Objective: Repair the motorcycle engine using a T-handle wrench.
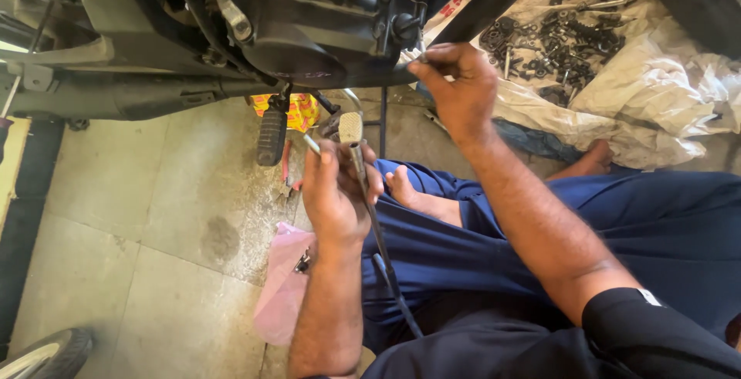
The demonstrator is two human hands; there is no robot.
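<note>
I sit on the floor beside a motorcycle whose black engine (309, 16) fills the top of the head view. My left hand (336, 194) grips a thin metal rod or tool (312, 144) just under the engine, next to the brake pedal (351, 126) and its lever. My right hand (457, 86) is raised to the engine's lower right edge, fingers pinched on a thin cable or small part there. A black footrest (272, 136) hangs left of my left hand.
A white cloth (648, 93) at the upper right carries several dark bolts and small parts (556, 43). A pink bag (282, 286) lies on the tiled floor by my left forearm. A yellow packet (301, 110) sits under the engine. A tyre (46, 352) shows at bottom left.
</note>
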